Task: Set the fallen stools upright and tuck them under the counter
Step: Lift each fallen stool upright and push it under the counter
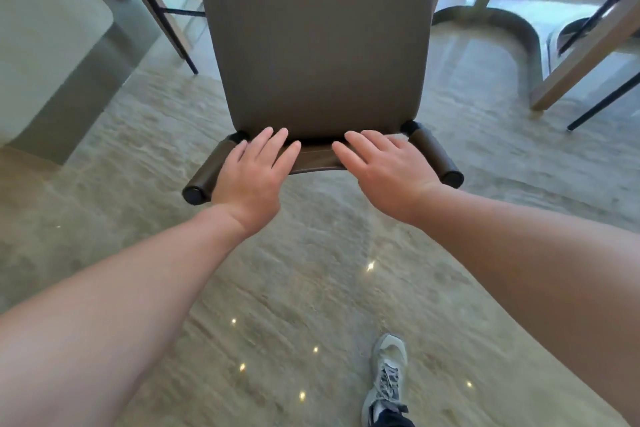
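A tall stool (318, 45) with a grey-brown padded seat stands in front of me, filling the upper middle of the head view. A dark curved backrest bar (315, 158) with two rounded ends runs along its near edge. My left hand (254, 173) lies flat on the left part of that bar, fingers straight and reaching toward the seat. My right hand (384, 166) lies flat on the right part in the same way. Neither hand curls round anything. The stool's legs are hidden under the seat.
Another stool's thin dark legs (162, 7) stand at the upper left beside a pale green wall corner (52, 55). A wooden leg (588, 52) and a curved metal base (512, 24) sit at the upper right. My grey shoe (386, 378) is on the marble floor.
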The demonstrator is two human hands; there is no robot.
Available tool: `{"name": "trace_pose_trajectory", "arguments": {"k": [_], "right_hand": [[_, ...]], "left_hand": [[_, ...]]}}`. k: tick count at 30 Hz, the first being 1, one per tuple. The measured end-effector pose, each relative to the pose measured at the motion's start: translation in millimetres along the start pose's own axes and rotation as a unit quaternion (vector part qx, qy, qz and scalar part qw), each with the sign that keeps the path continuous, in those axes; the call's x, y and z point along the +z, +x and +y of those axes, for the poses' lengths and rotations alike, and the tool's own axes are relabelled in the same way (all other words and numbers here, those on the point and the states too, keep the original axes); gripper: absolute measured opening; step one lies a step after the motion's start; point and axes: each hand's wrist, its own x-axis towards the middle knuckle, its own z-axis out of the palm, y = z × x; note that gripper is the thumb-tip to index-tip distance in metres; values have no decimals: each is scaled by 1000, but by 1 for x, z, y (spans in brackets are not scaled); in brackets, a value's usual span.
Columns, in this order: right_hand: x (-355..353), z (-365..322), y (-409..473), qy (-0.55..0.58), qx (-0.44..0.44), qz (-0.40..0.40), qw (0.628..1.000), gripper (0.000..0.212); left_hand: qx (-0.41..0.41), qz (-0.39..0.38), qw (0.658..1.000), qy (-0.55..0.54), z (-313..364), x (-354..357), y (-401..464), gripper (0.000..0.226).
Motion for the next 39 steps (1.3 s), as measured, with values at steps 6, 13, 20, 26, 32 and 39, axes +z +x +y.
{"name": "trace_pose_trajectory", "arguments": {"k": [6, 13, 20, 26, 32, 39], "right_hand": [[-52, 58, 63, 2, 17, 19, 1000, 65], [-86, 95, 114, 6, 38, 27, 999, 71], [-109, 124, 159, 6, 47, 35, 998, 72], [-127, 149, 197, 5, 52, 36, 998, 76], [-146, 176, 234, 5, 54, 31, 998, 77], [-172, 224, 299, 12, 59, 37, 997, 83]], "left_hand": [[-3, 11, 998, -59, -37, -46, 74, 65], [27, -2, 1000, 2, -76, -84, 135, 68], [4, 33, 999, -24, -99, -104, 183, 78], [1, 41, 998, -40, -122, -117, 224, 87], [-1, 31, 999, -42, -145, -134, 269, 91], [10, 27, 999, -42, -181, -154, 345, 94]]}}
